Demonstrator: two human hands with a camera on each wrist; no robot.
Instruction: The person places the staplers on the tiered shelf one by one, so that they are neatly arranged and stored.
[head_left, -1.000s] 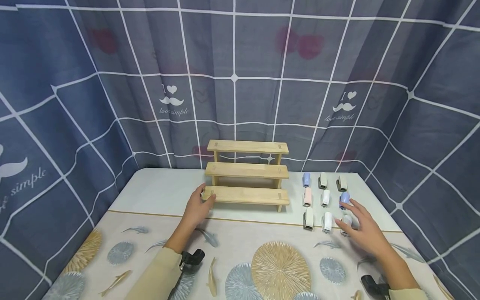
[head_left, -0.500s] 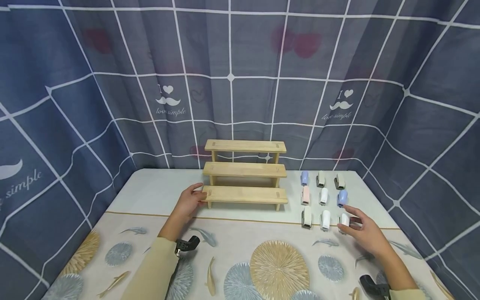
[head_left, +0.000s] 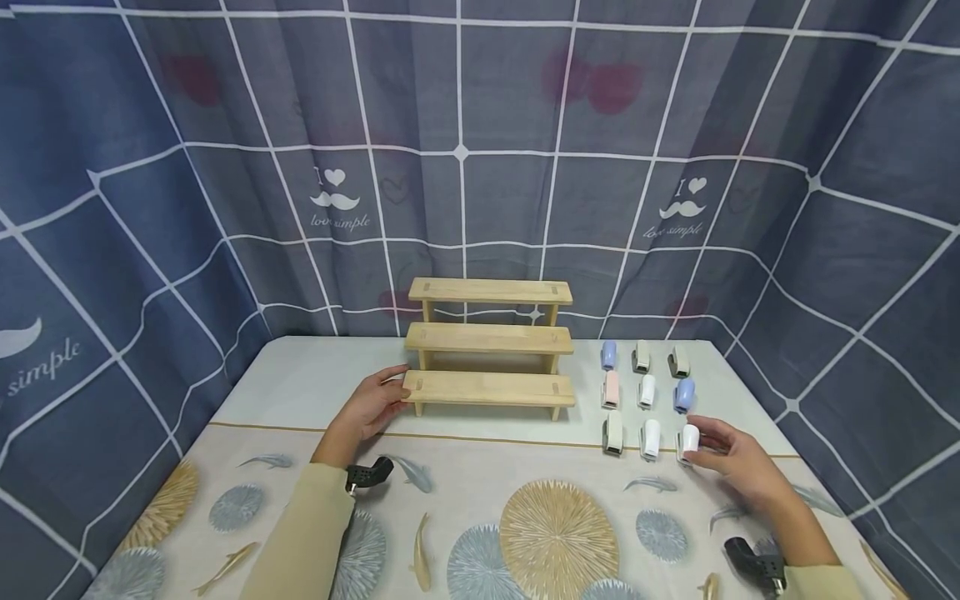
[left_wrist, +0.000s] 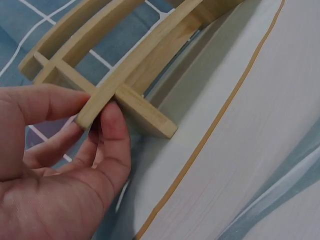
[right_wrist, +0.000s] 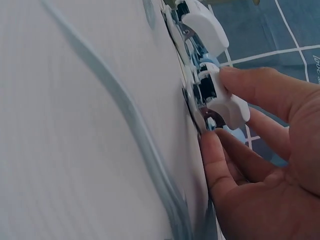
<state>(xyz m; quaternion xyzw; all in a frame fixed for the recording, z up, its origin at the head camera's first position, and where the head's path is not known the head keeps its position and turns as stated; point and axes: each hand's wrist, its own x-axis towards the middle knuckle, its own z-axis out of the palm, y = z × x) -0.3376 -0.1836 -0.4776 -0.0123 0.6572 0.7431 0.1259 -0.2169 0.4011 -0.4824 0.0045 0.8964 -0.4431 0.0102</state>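
My left hand [head_left: 367,408] pinches the left end of the lowest step of a three-tier wooden shelf stand [head_left: 487,383]. The left wrist view shows the thumb and fingers on either side of that board end [left_wrist: 97,107]. On the right, my right hand [head_left: 742,467] holds a small white stapler [head_left: 688,440] at the near right corner of a grouping of staplers. Its digits touch the top and the end of this stapler [right_wrist: 227,107] in the right wrist view. Another white stapler [head_left: 650,438] stands just to its left.
Several other mini staplers stand in rows, including a pink one [head_left: 611,389], a blue one [head_left: 684,394] and a cream one [head_left: 612,432]. A patterned cloth [head_left: 420,467] covers the table's front. Dark checked curtain [head_left: 495,200] encloses the back and sides.
My left hand has come from above the lowest step's end to pinch that end. My right hand has lowered, and its fingers have closed in on the near right white stapler.
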